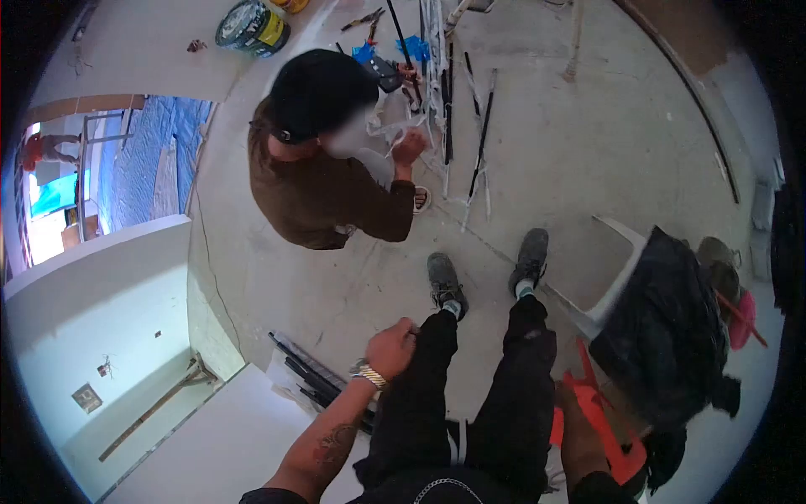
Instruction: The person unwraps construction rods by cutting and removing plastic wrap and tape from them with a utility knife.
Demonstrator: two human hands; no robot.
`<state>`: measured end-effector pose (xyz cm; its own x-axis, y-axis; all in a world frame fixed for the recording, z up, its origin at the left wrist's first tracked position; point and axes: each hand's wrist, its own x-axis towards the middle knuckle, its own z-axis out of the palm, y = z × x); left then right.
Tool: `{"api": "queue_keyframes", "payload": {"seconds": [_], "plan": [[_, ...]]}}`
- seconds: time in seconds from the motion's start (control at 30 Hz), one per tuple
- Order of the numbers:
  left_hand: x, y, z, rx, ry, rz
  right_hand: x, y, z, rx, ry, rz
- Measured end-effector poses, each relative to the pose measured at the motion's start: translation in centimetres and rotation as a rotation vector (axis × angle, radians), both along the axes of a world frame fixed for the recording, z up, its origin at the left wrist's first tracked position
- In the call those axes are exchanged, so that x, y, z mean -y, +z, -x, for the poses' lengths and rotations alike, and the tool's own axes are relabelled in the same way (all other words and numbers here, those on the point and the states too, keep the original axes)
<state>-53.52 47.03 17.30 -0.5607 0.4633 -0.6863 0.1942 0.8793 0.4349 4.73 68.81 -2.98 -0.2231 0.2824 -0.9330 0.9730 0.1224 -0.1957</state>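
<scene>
My left hand (392, 349), with a metal-banded watch on its wrist, is beside my left knee, its fingers curled closed. Whether anything is inside those fingers is hidden. On the other side, my right hand (564, 398) hangs low along my right thigh, close to a bright red-orange object (598, 412); its fingers cannot be made out. Between them are my legs in black trousers (413, 378). Long dark rods in white wrapping (315, 378) lie beyond my left forearm.
A person in a dark cap and brown top (323, 193) crouches ahead, handling white wrapping around thin black rods (483, 134). Pliers (363, 20) and a paint bucket (252, 29) are farther off. A chair draped in black (659, 328) stands at right, a low white wall (101, 244) at left.
</scene>
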Motion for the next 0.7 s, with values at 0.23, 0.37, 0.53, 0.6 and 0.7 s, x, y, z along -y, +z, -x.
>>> {"api": "queue_keyframes", "payload": {"seconds": [0.23,0.37,0.53,0.6,0.7], "plan": [[-8.2,-15.2,-5.9,0.105,-0.159,-0.143,-2.7,4.8,5.2,0.258,-0.269,0.131],[-8.4,-20.2,-9.1,0.297,-0.238,-0.017,-5.5,8.2,7.2,0.335,-0.292,0.163],[-7.4,-24.8,-11.2,0.413,-0.259,0.069,-8.8,10.9,10.1,0.348,-0.267,0.166],[-8.4,-25.6,-10.8,0.415,-0.247,0.062,-9.8,11.4,11.7,0.345,-0.254,0.155],[-10.5,-26.0,-8.7,0.375,-0.192,0.026,-11.4,11.6,14.7,0.326,-0.216,0.126]]}}
